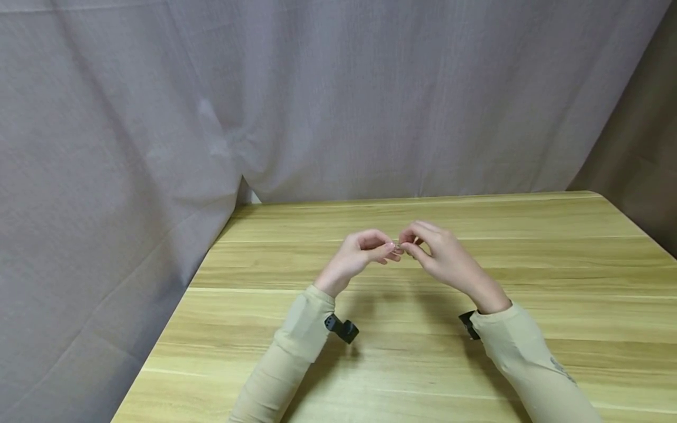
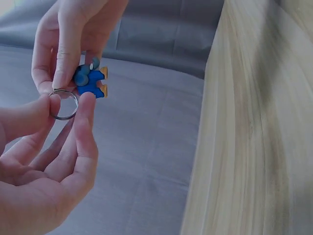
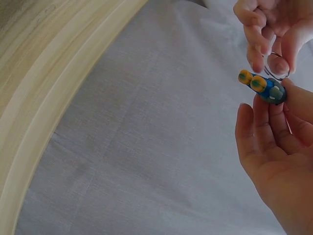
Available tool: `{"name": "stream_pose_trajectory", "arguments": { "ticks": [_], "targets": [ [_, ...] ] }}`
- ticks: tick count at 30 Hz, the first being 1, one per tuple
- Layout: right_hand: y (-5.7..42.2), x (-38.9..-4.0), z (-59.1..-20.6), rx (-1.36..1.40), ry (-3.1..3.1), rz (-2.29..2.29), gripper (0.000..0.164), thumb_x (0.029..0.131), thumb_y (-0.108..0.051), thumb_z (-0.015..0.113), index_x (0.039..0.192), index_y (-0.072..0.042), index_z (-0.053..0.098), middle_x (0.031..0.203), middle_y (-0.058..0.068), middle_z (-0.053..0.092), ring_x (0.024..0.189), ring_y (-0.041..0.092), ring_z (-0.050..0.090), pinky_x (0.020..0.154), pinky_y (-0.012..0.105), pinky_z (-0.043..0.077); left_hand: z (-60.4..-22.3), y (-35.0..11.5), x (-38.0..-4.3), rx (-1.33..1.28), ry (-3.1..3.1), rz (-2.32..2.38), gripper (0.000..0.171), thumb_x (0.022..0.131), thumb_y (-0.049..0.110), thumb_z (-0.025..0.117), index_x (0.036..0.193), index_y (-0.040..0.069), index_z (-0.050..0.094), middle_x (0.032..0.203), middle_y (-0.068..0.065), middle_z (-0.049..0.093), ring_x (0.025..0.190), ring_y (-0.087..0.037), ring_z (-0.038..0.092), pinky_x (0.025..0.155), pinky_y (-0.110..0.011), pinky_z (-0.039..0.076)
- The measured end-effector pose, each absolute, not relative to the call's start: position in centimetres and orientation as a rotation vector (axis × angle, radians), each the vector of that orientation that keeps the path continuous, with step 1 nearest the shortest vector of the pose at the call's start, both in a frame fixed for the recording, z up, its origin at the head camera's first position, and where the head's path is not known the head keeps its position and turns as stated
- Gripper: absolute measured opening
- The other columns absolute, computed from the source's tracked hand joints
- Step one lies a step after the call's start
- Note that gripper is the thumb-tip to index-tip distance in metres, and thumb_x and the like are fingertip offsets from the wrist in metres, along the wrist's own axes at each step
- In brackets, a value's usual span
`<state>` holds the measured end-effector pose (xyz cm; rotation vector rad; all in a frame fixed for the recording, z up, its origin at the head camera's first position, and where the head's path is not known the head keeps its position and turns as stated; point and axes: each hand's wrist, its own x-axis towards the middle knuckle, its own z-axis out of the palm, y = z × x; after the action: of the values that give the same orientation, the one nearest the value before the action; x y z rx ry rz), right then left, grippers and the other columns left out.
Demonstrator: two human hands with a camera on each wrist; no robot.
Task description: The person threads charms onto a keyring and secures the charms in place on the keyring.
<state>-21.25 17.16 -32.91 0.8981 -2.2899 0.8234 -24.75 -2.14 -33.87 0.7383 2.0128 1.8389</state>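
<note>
Both hands meet above the table in the head view, fingertips close together. My left hand (image 1: 355,257) pinches a round metal key ring (image 2: 64,119) between thumb and fingers, as the left wrist view shows. My right hand (image 1: 443,254) grips a small blue figurine (image 2: 90,85) with yellow-orange feet and a grey-blue part, its fingertips also at the ring's upper edge. In the right wrist view the figurine (image 3: 268,90) points its feet outward from the right thumb and fingers, right beside the ring. Whether ring and figurine are joined cannot be told.
A wood-grain table (image 1: 402,364) lies beneath the hands. Grey cloth (image 1: 370,106) hangs behind it and down its left side, with a darker brownish cloth (image 1: 640,141) at the right. Each sleeved wrist bears a black camera mount (image 1: 342,329).
</note>
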Motion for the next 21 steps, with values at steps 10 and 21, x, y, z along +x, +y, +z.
{"name": "stream_pose_trajectory", "arguments": {
  "ticks": [10, 21],
  "targets": [
    [17.19, -21.14, -32.78, 0.877, -2.283, 0.811, 0.014, 0.082, 0.007, 0.069, 0.089, -0.003, 0.063, 0.083, 0.004, 0.066, 0.076, 0.015, 0.063, 0.067, 0.025, 0.055, -34.14, -2.32, -24.96, 0.741, 1.879, 1.895, 0.021, 0.097, 0.014, 0.058, 0.108, -0.003, 0.061, 0.111, -0.021, 0.07, 0.093, -0.015, 0.071, 0.092, -0.039, 0.055],
    [17.12, -21.18, -32.75, 0.897, -2.274, 0.797, 0.013, 0.083, 0.007, 0.068, 0.089, -0.003, 0.063, 0.083, 0.004, 0.065, 0.076, 0.014, 0.063, 0.066, 0.026, 0.055, -33.91, -2.33, -24.69, 0.753, 1.864, 1.843, 0.026, 0.098, 0.016, 0.057, 0.115, -0.004, 0.06, 0.115, -0.024, 0.068, 0.098, -0.02, 0.071, 0.092, -0.036, 0.055]
  ]
}}
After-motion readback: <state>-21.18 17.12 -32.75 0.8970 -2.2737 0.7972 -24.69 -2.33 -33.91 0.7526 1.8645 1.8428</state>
